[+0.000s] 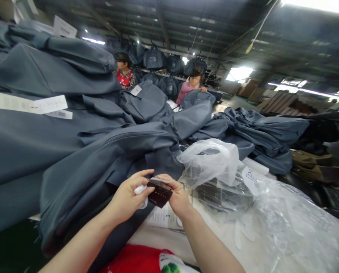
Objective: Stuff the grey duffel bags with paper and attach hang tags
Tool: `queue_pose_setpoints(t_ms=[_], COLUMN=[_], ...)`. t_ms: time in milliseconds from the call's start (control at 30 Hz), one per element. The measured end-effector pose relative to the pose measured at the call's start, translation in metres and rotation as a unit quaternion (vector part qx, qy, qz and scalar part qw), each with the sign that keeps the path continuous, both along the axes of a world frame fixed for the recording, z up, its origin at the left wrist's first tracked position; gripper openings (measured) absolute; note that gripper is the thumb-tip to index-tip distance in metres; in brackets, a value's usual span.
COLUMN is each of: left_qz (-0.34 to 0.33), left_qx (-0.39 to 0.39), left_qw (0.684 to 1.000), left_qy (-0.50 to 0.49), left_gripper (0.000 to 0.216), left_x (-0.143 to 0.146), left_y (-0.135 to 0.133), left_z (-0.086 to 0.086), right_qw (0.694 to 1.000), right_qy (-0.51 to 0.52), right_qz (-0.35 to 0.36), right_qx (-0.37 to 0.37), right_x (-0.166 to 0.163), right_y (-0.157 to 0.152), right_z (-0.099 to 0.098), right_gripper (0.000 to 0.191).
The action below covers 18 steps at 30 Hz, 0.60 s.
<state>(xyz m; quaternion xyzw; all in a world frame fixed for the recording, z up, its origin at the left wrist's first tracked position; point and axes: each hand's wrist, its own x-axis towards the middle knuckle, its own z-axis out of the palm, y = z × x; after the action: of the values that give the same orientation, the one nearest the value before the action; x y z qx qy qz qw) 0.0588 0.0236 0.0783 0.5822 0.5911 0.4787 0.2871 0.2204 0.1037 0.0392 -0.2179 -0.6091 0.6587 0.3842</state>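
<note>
A small dark hang tag [159,194] with light lettering is held between my two hands, low in the middle of the head view. My left hand [131,195] pinches its left side, and a white wad [141,194] shows among those fingers. At the tag's right edge, my right hand [178,197] grips it with thumb and fingers. Pale tag or paper shows along its top. Right behind my hands lies a dark blue-grey bag [121,151] with a zipper, its fabric slumped. Printed white tags [164,218] lie on the table just below my hands.
Piled blue-grey bags [72,72] rise at the left. A thin white plastic bag [212,159] and clear plastic packaging [303,223] cover the table's right. Two people, one in a red apron [124,79], one in a pink top [185,91], are beyond the pile.
</note>
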Motion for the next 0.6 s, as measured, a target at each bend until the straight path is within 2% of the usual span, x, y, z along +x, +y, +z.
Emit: queue_pose_setpoints(t_ms=[100, 167, 233, 267, 333, 433, 500, 600], left_qz=[0.028, 0.047, 0.064, 0.070, 0.084, 0.107, 0.127, 0.152], left_qx=[-0.003, -0.004, -0.002, 0.001, -0.001, -0.024, -0.042, -0.045], left_qw=[1.000, 0.999, 0.996, 0.994, 0.985, 0.975, 0.975, 0.976], left_qy=[-0.009, 0.014, 0.058, 0.089, 0.149, 0.192, 0.177, 0.147], left_gripper=[0.021, 0.022, 0.022, 0.021, 0.015, 0.012, 0.021, 0.035], left_x=[0.002, 0.001, 0.000, 0.000, 0.002, 0.008, 0.011, 0.012], left_y=[-0.006, -0.013, -0.021, -0.026, -0.036, -0.052, -0.060, -0.069], left_z=[-0.007, -0.012, -0.014, -0.014, -0.013, -0.013, -0.015, -0.020], right_qw=[0.993, 0.985, 0.987, 0.993, 0.994, 0.952, 0.930, 0.909], right_qy=[0.025, 0.056, 0.048, 0.015, -0.097, -0.217, -0.216, -0.197], right_qz=[0.069, 0.077, 0.069, 0.060, 0.038, 0.005, -0.021, -0.135], right_qx=[-0.097, -0.146, -0.135, -0.102, 0.013, 0.214, 0.298, 0.341], right_x=[-0.001, 0.003, 0.008, 0.010, 0.013, 0.015, 0.017, 0.021], right_y=[-0.008, -0.009, -0.008, -0.009, -0.013, -0.022, -0.026, -0.025], right_z=[-0.005, -0.005, 0.000, 0.003, 0.011, 0.016, 0.015, 0.015], right_gripper=[0.025, 0.032, 0.043, 0.044, 0.035, 0.018, 0.017, 0.016])
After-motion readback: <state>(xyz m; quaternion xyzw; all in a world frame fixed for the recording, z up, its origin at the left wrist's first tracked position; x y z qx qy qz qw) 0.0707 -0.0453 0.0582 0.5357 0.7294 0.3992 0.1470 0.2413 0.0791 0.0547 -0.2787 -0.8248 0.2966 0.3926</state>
